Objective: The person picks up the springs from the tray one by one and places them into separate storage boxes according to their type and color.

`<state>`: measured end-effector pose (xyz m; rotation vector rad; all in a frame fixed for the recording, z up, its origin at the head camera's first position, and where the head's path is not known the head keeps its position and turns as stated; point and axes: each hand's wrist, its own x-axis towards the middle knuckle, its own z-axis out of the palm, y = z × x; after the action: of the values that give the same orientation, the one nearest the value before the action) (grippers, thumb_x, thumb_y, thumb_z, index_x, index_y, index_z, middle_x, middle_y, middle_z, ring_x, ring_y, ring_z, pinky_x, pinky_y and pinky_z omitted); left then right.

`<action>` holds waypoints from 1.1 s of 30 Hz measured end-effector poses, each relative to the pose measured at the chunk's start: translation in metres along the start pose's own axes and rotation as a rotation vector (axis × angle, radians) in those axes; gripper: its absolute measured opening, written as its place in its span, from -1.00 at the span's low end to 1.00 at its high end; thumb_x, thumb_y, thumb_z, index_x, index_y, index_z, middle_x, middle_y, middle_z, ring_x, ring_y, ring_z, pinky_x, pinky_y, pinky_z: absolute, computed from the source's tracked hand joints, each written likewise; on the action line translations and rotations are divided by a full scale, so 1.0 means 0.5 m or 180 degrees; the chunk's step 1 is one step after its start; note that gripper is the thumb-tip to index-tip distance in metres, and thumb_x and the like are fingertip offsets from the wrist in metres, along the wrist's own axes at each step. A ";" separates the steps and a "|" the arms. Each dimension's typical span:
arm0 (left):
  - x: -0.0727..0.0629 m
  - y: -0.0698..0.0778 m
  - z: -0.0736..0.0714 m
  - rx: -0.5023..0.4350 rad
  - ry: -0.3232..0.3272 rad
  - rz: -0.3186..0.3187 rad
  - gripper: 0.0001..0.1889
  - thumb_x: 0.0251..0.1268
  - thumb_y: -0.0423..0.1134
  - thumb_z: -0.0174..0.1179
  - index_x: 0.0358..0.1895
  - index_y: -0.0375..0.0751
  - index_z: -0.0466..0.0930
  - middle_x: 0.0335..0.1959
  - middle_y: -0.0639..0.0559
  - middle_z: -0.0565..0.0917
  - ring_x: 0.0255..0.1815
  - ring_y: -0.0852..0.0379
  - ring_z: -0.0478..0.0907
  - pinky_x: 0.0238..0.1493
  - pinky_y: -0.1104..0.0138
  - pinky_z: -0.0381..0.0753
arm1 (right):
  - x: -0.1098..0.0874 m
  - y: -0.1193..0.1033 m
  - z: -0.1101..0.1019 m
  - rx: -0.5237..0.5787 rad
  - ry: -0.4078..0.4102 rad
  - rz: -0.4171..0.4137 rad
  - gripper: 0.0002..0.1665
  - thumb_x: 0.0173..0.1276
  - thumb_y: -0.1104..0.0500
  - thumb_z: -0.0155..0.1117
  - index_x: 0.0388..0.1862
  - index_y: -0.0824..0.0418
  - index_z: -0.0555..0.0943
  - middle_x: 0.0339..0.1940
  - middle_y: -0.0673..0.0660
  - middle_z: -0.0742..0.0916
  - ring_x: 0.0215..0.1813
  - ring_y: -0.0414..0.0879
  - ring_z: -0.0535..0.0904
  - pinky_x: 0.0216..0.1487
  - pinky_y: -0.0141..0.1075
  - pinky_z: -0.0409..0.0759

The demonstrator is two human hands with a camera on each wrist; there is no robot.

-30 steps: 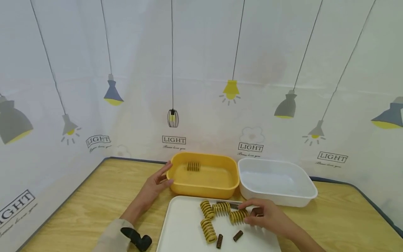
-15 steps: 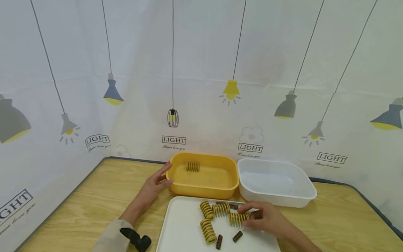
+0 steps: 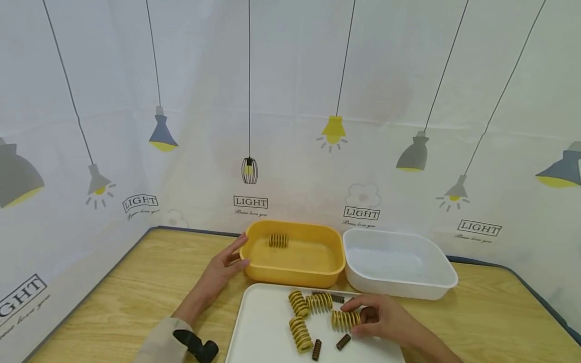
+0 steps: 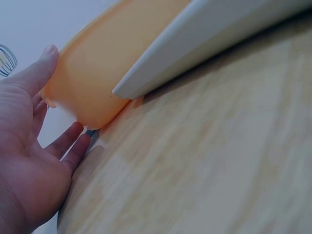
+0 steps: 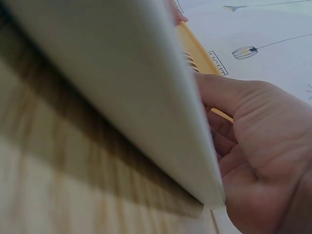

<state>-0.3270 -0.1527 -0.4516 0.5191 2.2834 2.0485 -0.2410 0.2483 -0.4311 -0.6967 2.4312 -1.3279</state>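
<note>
In the head view, my right hand point(image 3: 386, 320) pinches a thick yellow spring point(image 3: 346, 320) at its right end, low over the white tray point(image 3: 268, 348). Three similar yellow springs, including one at the front point(image 3: 300, 334), lie to its left. Small dark springs point(image 3: 343, 342) are on the tray too, one partly hidden behind the yellow ones. My left hand point(image 3: 221, 269) touches the left end of the yellow bin point(image 3: 290, 275), fingers mostly straight; the left wrist view shows its thumb point(image 4: 46, 68) at the rim. The tray edge point(image 5: 161, 97) hides my right fingertips in the right wrist view.
One yellow spring point(image 3: 278, 241) lies inside the yellow bin. A white bin point(image 3: 399, 287) stands right beside it, behind the tray. The wooden table point(image 3: 159, 272) ends at a sheet point(image 3: 290, 151) printed with lamps. A black strap mount point(image 3: 197, 345) sits on my left wrist.
My right hand has shifted slightly toward me, and the yellow spring in its fingers has moved with it and turned a little. The left hand and the bins have stayed in place.
</note>
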 end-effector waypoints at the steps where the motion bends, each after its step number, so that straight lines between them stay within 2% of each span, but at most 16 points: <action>1: 0.000 0.000 0.000 0.0002 -0.0001 -0.0002 -0.39 0.39 -0.29 0.13 0.47 -0.08 0.19 0.52 0.19 0.03 0.36 -0.11 0.22 0.35 0.09 0.22 | 0.000 0.000 0.000 -0.0020 -0.0006 -0.0012 -0.56 0.13 0.05 0.47 0.02 0.06 0.66 -0.13 0.04 0.68 -0.36 -0.20 0.52 -0.40 -0.42 0.51; 12: -0.004 0.001 -0.003 0.0094 0.0017 -0.0050 -0.41 0.40 -0.28 0.12 0.46 -0.02 0.20 0.52 0.20 0.03 0.39 -0.14 0.19 0.37 0.03 0.17 | -0.002 0.002 0.003 -0.0114 -0.0037 -0.0080 -0.56 0.14 0.06 0.46 0.04 0.08 0.67 -0.21 0.02 0.68 -0.39 -0.25 0.50 -0.43 -0.42 0.50; 21: -0.002 0.003 -0.002 0.0095 0.0039 -0.0004 -0.40 0.39 -0.30 0.13 0.47 -0.05 0.19 0.51 0.20 0.04 0.39 -0.13 0.18 0.37 0.01 0.15 | 0.000 -0.002 -0.001 -0.0254 -0.0034 -0.0188 -0.59 0.16 0.05 0.45 0.02 0.07 0.68 -0.32 -0.02 0.67 -0.43 -0.29 0.47 -0.45 -0.42 0.51; 28: -0.001 0.000 0.000 0.0051 0.0022 0.0003 -0.40 0.40 -0.31 0.12 0.47 -0.06 0.19 0.51 0.22 0.05 0.38 -0.12 0.20 0.34 0.12 0.24 | 0.000 -0.018 -0.008 -0.0213 -0.0034 -0.0288 -0.60 0.19 0.07 0.42 0.03 0.09 0.67 -0.29 -0.01 0.68 -0.39 -0.27 0.49 -0.42 -0.41 0.52; 33: -0.002 -0.002 -0.001 0.0020 0.0008 0.0009 -0.40 0.40 -0.31 0.12 0.47 -0.04 0.19 0.50 0.24 0.06 0.36 -0.12 0.22 0.31 0.18 0.29 | 0.005 -0.034 -0.014 -0.0144 -0.0044 -0.0369 -0.57 0.22 0.09 0.39 0.08 0.15 0.65 -0.38 0.03 0.67 -0.43 -0.25 0.52 -0.45 -0.41 0.54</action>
<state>-0.3263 -0.1537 -0.4530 0.5207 2.2926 2.0451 -0.2417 0.2440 -0.4132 -0.8674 2.4500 -1.3091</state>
